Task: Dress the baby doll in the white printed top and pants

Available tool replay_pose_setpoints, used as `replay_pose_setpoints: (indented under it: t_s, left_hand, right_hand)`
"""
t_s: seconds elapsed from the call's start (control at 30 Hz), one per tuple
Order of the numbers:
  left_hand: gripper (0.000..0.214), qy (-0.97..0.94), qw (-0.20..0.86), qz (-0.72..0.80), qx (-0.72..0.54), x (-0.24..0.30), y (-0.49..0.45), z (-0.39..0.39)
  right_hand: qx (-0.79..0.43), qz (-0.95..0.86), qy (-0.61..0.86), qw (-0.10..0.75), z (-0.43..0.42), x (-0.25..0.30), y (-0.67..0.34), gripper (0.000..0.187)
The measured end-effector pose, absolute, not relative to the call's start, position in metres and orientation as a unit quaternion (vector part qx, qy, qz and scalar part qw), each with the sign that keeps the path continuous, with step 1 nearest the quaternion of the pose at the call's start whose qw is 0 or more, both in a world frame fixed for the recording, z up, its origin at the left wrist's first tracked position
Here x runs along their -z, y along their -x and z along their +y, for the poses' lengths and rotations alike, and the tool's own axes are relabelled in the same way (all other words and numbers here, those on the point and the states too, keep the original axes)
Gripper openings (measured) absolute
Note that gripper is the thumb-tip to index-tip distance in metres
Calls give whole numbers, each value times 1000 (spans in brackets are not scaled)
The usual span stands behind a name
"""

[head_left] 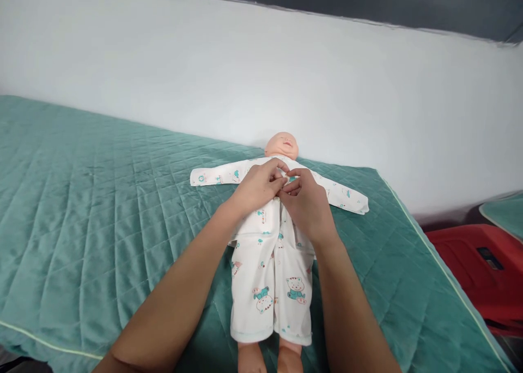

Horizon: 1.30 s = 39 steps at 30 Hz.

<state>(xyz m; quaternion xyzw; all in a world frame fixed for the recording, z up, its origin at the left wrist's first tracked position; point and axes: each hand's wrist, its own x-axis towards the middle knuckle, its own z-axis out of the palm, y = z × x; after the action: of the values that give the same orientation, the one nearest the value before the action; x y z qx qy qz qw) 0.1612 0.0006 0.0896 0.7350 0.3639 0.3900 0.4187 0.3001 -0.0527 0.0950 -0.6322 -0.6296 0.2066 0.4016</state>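
A baby doll (281,144) lies on its back on the green quilted cover, head toward the wall. It wears a white printed top (220,174) with both sleeves spread wide, and white trousers (253,275) with bear prints. Over the chest, my left hand (261,181) pinches the front edge of the top. Close beside it, my right hand (304,199) is also closed on the top's front, fingertips nearly meeting the left ones. Whatever fastening lies between the fingertips is hidden. Below the hands, the front of the top hangs parted.
The green quilted cover (102,226) spreads far to the left and ends at a piped edge on the right. Behind the doll rises a white wall (229,68). A red plastic object (469,264) stands beyond the right edge.
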Motion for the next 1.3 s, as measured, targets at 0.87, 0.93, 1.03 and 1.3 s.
replay_pose_setpoints:
  t_s: [0.87,0.93,1.03,1.3]
  left_hand:
    - [17,-610,574,332,-433,-88,-160,7]
    - [16,-614,566,329,-440,-88,-161,6]
    - [18,-612,557,332,-452,-86,-162,6]
    - [16,-597,583,318,-450,-87,-160,6]
  right_hand:
    - [-109,-646,648,389,-51,-88,-293,21]
    - [-111,-645,647,392,-50,-87,-293,20]
    - [-112,-634,652,400,-50,-86,-292,20]
    - [-129,-619,650,421,-46,-82,-292,23]
